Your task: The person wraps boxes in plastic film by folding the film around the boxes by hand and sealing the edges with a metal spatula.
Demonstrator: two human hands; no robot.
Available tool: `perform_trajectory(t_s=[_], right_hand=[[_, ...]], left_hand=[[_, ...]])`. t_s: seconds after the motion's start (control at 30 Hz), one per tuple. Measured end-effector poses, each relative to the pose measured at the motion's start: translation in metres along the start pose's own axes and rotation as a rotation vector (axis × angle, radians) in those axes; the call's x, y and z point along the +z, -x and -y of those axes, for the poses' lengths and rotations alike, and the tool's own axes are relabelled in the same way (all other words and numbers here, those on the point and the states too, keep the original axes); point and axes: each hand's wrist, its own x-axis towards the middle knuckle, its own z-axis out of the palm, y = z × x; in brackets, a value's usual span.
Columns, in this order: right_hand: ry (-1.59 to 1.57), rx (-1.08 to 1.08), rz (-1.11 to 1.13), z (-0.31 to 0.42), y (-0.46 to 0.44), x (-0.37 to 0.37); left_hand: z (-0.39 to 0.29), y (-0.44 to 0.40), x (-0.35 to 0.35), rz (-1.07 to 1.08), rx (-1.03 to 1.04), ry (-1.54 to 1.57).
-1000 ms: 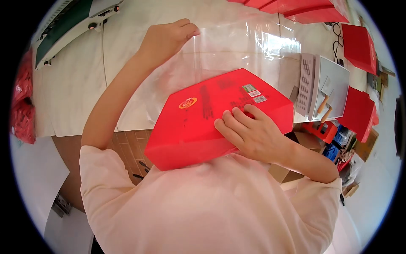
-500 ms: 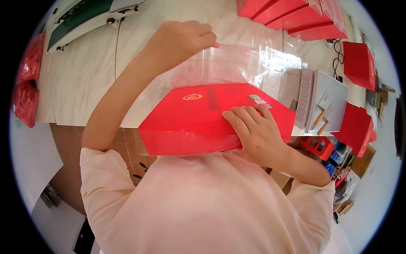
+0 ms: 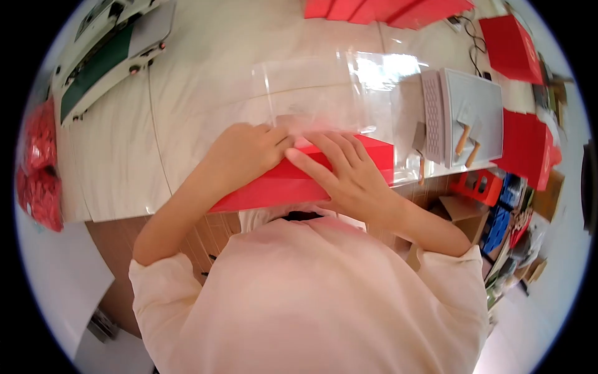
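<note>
1. Well, from where I stand, a red box sits at the table's near edge, close against the person's front, with both hands over it.
2. The left hand covers the box's upper left part, its fingers curled in and bunched near the thumb; I cannot tell whether they pinch any film.
3. The right hand lies across the box's top, fingers stretched out and a little apart, grasping nothing I can see. Both sets of fingertips nearly meet.
4. Clear plastic film spreads beyond the box over the pale table, shining at its right.
5. To the right, two wooden-handled tools rest on a grey panel.
6. Far left stands a green-and-white machine; more red boxes line the far side.
</note>
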Motion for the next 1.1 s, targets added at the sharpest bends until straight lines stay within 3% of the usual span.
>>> perform_trajectory(t_s=[0.07, 0.2, 0.27, 0.3, 0.37, 0.4, 0.47, 0.53, 0.57, 0.6, 0.67, 0.7, 0.77, 0.87, 0.9, 1.03, 1.1], right_hand=[[-0.078, -0.062, -0.147, -0.005, 0.0, -0.002], [-0.116, -0.038, 0.019, -0.013, -0.001, -0.005], [-0.092, 0.02, 0.02, -0.012, 0.002, 0.001], [-0.082, 0.025, 0.009, -0.013, 0.003, 0.004], [-0.096, 0.026, -0.064, -0.015, 0.01, 0.007], [-0.09, 0.048, -0.075, -0.019, 0.016, 0.005], [-0.207, 0.044, -0.313, -0.027, 0.029, 0.001], [-0.264, 0.322, -0.605, -0.055, 0.061, 0.0], [-0.185, 0.569, -0.823, -0.073, 0.08, 0.014], [-0.134, 0.743, -0.87, -0.097, 0.101, 0.021], [0.179, 1.088, -0.698, -0.152, 0.169, 0.079], [0.304, 1.314, -0.447, -0.163, 0.196, 0.105], [0.421, 1.527, -0.117, -0.181, 0.24, 0.147], [0.237, 1.56, -0.052, -0.204, 0.283, 0.195], [0.179, 1.548, -0.151, -0.207, 0.288, 0.201], [0.024, 1.593, -0.189, -0.173, 0.263, 0.177], [-0.075, 1.464, -0.249, -0.156, 0.247, 0.18]], left_hand=[[-0.008, 0.004, 0.001, 0.007, -0.014, -0.053], [-0.023, 0.002, 0.002, -0.071, -0.04, -0.07], [-0.034, -0.001, 0.009, -0.26, -0.287, -0.049], [-0.046, -0.003, 0.012, -0.264, -0.253, -0.044], [-0.07, -0.004, 0.017, -0.258, -0.558, 0.134], [-0.076, -0.004, 0.021, -0.253, -0.533, 0.136], [-0.083, -0.005, 0.027, -0.328, -0.683, 0.176], [-0.086, -0.006, 0.026, -0.35, -0.702, 0.183], [-0.085, -0.005, 0.027, -0.343, -0.709, 0.176], [-0.084, -0.004, 0.027, -0.336, -0.717, 0.166], [-0.084, -0.005, 0.028, -0.339, -0.717, 0.167], [-0.084, -0.005, 0.028, -0.347, -0.718, 0.175], [-0.084, -0.005, 0.031, -0.354, -0.721, 0.167], [-0.086, -0.005, 0.03, -0.359, -0.747, 0.175], [-0.086, -0.005, 0.029, -0.35, -0.763, 0.191], [-0.083, -0.003, 0.032, -0.341, -0.755, 0.186], [-0.084, -0.003, 0.032, -0.345, -0.769, 0.181]])
